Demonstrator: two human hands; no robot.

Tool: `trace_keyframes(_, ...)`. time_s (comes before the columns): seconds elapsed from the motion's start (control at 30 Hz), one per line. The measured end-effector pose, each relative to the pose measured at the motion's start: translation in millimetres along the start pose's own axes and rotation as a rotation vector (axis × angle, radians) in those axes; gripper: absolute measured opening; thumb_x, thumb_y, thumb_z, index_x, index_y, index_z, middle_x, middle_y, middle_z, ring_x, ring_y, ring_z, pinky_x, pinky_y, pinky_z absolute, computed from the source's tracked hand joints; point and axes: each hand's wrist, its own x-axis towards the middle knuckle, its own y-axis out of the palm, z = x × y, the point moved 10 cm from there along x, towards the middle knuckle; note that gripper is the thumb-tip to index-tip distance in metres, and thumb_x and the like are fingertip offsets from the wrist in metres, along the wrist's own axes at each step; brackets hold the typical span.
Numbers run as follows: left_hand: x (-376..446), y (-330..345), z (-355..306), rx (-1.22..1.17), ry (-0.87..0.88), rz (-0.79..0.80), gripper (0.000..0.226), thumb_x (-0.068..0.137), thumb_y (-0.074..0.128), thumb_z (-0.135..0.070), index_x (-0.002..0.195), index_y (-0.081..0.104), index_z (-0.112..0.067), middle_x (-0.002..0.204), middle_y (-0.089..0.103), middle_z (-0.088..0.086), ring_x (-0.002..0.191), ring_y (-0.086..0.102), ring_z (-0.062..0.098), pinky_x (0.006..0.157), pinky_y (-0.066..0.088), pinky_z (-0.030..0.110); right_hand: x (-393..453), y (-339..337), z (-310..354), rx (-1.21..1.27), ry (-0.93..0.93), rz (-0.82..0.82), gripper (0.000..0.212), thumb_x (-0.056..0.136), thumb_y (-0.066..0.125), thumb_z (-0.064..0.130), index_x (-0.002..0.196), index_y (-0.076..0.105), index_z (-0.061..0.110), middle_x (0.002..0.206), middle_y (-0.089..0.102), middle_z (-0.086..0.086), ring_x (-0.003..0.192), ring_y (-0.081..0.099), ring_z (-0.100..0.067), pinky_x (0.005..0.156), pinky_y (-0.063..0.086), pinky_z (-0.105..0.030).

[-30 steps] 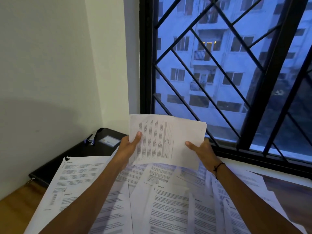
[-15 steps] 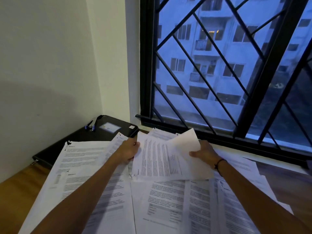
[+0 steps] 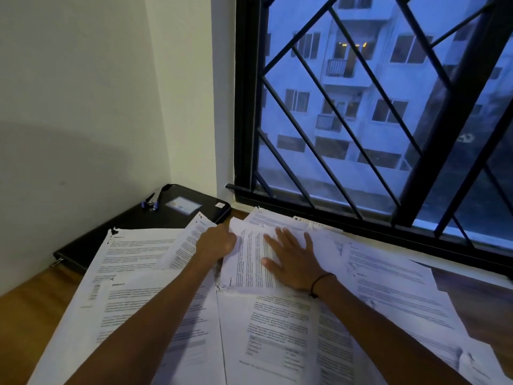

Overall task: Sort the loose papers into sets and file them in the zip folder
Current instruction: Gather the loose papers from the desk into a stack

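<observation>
- The loose papers covering the table carry dense printed lines and bold headings, all too blurred to read.
- The sheet at 12 o'clock has rows of print, also unreadable.
- The black zip folder at 10 o'clock bears a pale label whose text cannot be made out.

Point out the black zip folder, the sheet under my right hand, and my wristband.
zip folder (image 3: 155, 218), head view, bare black cover near its label.
sheet (image 3: 247, 262), head view, printed left half.
wristband (image 3: 322, 279), head view, cord across the right wrist.
</observation>
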Motion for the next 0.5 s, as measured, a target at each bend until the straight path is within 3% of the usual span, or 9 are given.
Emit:
trace_keyframes(0.17, 6.4, -2.1, 2.2, -0.132, 0.031, -0.004, 0.036, 0.108, 0.043, -0.039, 0.125, 0.059, -0.011, 0.119, 0.064, 0.010, 0.113, 0.062, 0.028, 0.101, 0.047, 0.041, -0.1, 14.1, -2.4, 0.038, 0.030, 0.037, 0.073, 0.095, 0.006, 0.075, 0.160, -0.004, 0.043, 0.171, -0.006, 0.003, 0.157, -0.007, -0.018, 0.121, -0.006, -0.064)
trace_keyframes(0.33, 14.0, -11.3, 8.1, -0.324, 0.047, -0.154, 0.026, 0.104, 0.055, -0.038, 0.106, 0.067, -0.016, 0.089, 0.067, 0.003, 0.091, 0.067, 0.021, 0.089, 0.054, 0.037, 2.4, 17.3, -3.3, 0.044, 0.023, 0.061, 0.072, 0.095, 0.005, 0.076, 0.159, -0.008, 0.044, 0.171, -0.008, 0.003, 0.157, -0.008, -0.018, 0.121, -0.006, -0.064)
trace_keyframes(0.5, 7.0, -9.6, 17.7, -0.383, 0.055, -0.324, 0.018, 0.098, 0.065, -0.032, 0.093, 0.075, -0.018, 0.083, 0.072, 0.001, 0.077, 0.066, 0.016, 0.082, 0.059, 0.036, 6.5, 8.6, -2.7, 0.025, 0.013, 0.074, 0.073, 0.096, 0.014, 0.076, 0.160, 0.005, 0.042, 0.171, 0.003, 0.001, 0.157, 0.003, -0.021, 0.120, 0.002, -0.065)
